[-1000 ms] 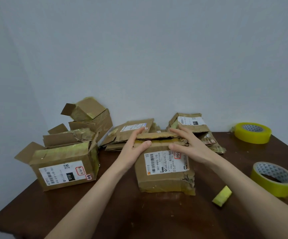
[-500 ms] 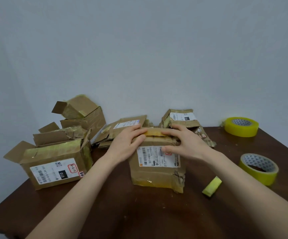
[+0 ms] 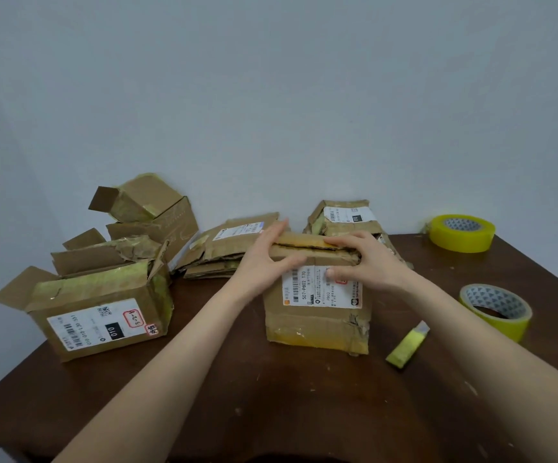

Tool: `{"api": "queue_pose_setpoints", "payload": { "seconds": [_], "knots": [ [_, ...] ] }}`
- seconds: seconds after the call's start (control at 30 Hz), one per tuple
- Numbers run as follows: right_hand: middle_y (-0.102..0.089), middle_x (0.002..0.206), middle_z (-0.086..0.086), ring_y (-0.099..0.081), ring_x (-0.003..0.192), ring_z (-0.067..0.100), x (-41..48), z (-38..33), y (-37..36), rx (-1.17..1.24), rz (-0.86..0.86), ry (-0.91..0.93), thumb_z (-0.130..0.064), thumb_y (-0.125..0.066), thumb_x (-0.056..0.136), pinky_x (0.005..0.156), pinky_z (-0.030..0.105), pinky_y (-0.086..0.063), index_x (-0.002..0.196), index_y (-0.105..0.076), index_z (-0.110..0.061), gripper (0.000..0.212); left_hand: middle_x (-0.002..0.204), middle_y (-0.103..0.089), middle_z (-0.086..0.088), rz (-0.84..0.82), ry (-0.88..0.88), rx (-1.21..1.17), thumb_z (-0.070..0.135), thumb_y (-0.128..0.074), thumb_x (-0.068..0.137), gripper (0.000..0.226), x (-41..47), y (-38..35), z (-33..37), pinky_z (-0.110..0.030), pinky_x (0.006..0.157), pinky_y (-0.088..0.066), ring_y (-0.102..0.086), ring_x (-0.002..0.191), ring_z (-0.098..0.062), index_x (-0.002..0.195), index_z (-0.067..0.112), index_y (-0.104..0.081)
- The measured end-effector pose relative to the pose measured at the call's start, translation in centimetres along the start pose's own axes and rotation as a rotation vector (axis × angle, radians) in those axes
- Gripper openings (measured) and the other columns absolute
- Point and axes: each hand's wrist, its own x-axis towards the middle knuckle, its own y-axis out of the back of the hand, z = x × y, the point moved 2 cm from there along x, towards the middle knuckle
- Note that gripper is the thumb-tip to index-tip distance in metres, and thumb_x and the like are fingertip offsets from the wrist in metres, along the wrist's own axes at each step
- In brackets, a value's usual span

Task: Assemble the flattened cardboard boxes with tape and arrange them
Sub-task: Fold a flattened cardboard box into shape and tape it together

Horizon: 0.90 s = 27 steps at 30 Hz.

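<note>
A worn cardboard box (image 3: 317, 319) with a white shipping label stands upright at the table's middle. My left hand (image 3: 265, 259) grips its top left edge, fingers over the folded flaps and thumb on the front. My right hand (image 3: 367, 262) holds the top right, fingers pressing the flaps down. Flattened boxes (image 3: 224, 248) lie stacked behind it near the wall, with another pile (image 3: 344, 217) behind my right hand. Two yellow tape rolls sit at the right: one (image 3: 496, 310) near, one (image 3: 461, 232) farther back.
An open assembled box (image 3: 100, 309) with raised flaps stands at the left, with two more boxes (image 3: 150, 212) stacked behind it by the wall. A small yellow cutter (image 3: 407, 344) lies right of the middle box. The dark wooden table (image 3: 270, 396) ends at its right edge beside the tape rolls.
Both hands have closed tighter over the top of the middle box, pressing its flaps flat. The box has turned slightly, so its label now faces me more squarely.
</note>
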Motion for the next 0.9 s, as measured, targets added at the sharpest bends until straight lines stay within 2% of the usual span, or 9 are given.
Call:
{"api": "queue_pose_setpoints", "payload": {
  "seconds": [0.1,0.2,0.27,0.3,0.43,0.6,0.77,0.83,0.9],
  "knots": [
    [-0.051,0.128,-0.007,-0.049,0.119,0.015,0.1,0.5,1.1,0.142,0.126,0.011,-0.048,-0.077,0.073,0.103,0.037,-0.041,0.129,-0.056,-0.037,0.061,0.146,-0.037,0.011,0.136,0.148,-0.424,0.058,-0.050,0.087,0.069,-0.4,-0.1,-1.7,-0.036,0.111,-0.034,-0.039,0.131,-0.008,0.147,0.029,-0.032],
    [-0.051,0.116,-0.014,-0.048,0.111,0.007,-0.2,0.4,2.5,0.232,0.198,0.040,-0.031,-0.077,0.079,0.097,0.028,-0.041,0.126,-0.058,-0.033,0.051,0.125,-0.061,-0.004,0.193,0.381,-0.366,0.069,-0.036,0.088,0.066,-0.9,0.4,-4.3,-0.037,0.092,-0.051,-0.060,0.106,-0.014,0.129,0.021,-0.054],
    [-0.049,0.116,-0.012,-0.045,0.113,0.008,-0.4,0.3,2.9,0.198,0.210,0.061,-0.031,-0.077,0.078,0.103,0.033,-0.039,0.120,-0.056,-0.041,0.047,0.104,-0.068,-0.008,0.115,0.484,-0.409,0.064,-0.038,0.091,0.058,-1.7,0.5,-4.5,-0.031,0.069,-0.056,-0.068,0.081,-0.015,0.118,0.019,-0.061],
    [-0.049,0.117,-0.012,-0.045,0.113,0.009,-0.5,0.1,2.9,0.199,0.204,0.065,-0.032,-0.077,0.078,0.104,0.036,-0.039,0.118,-0.055,-0.044,0.047,0.102,-0.069,-0.008,0.069,0.510,-0.432,0.065,-0.042,0.090,0.057,-1.9,0.7,-4.4,-0.032,0.067,-0.057,-0.070,0.075,-0.016,0.118,0.019,-0.061],
    [-0.048,0.122,-0.013,-0.047,0.120,0.012,-0.5,-0.8,3.0,0.161,0.212,0.090,-0.041,-0.076,0.076,0.107,0.042,-0.039,0.115,-0.054,-0.052,0.046,0.103,-0.071,-0.013,0.022,0.623,-0.635,0.054,-0.068,0.076,0.062,-3.1,1.7,-4.0,-0.036,0.065,-0.060,-0.072,0.081,-0.025,0.119,0.011,-0.058],
    [-0.045,0.130,-0.007,-0.043,0.126,0.015,-1.2,-2.6,3.0,0.085,0.160,0.130,-0.045,-0.074,0.076,0.108,0.038,-0.037,0.116,-0.054,-0.052,0.045,0.094,-0.072,-0.016,-0.021,0.719,-0.901,0.034,-0.071,0.073,0.057,-5.4,1.8,-3.3,-0.035,0.057,-0.060,-0.072,0.076,-0.024,0.118,0.002,-0.058],
    [-0.041,0.127,-0.008,-0.044,0.122,0.015,-1.9,-3.4,2.7,-0.057,0.044,0.071,-0.050,-0.074,0.074,0.104,0.040,-0.040,0.119,-0.054,-0.054,0.049,0.112,-0.067,-0.012,0.112,0.723,-0.858,0.012,-0.063,0.089,0.053,-7.0,0.3,-4.5,-0.045,0.066,-0.060,-0.064,0.106,-0.024,0.139,0.012,-0.044],
    [-0.040,0.131,-0.007,-0.044,0.122,0.016,-2.3,-3.5,1.6,-0.169,-0.009,0.042,-0.052,-0.073,0.076,0.101,0.041,-0.042,0.127,-0.053,-0.050,0.055,0.109,-0.068,-0.004,0.089,0.728,-0.676,0.016,-0.060,0.092,0.050,-8.1,-0.7,-5.1,-0.039,0.066,-0.060,-0.065,0.101,-0.018,0.140,0.016,-0.044],
    [-0.036,0.136,-0.008,-0.044,0.123,0.016,-2.6,-3.6,0.3,-0.208,-0.021,0.036,-0.052,-0.071,0.078,0.097,0.040,-0.043,0.131,-0.050,-0.049,0.057,0.117,-0.061,0.002,0.074,0.664,-0.312,0.020,-0.061,0.093,0.048,-8.5,-0.4,-5.6,-0.033,0.065,-0.059,-0.064,0.097,-0.016,0.138,0.020,-0.045]
  ]
}}
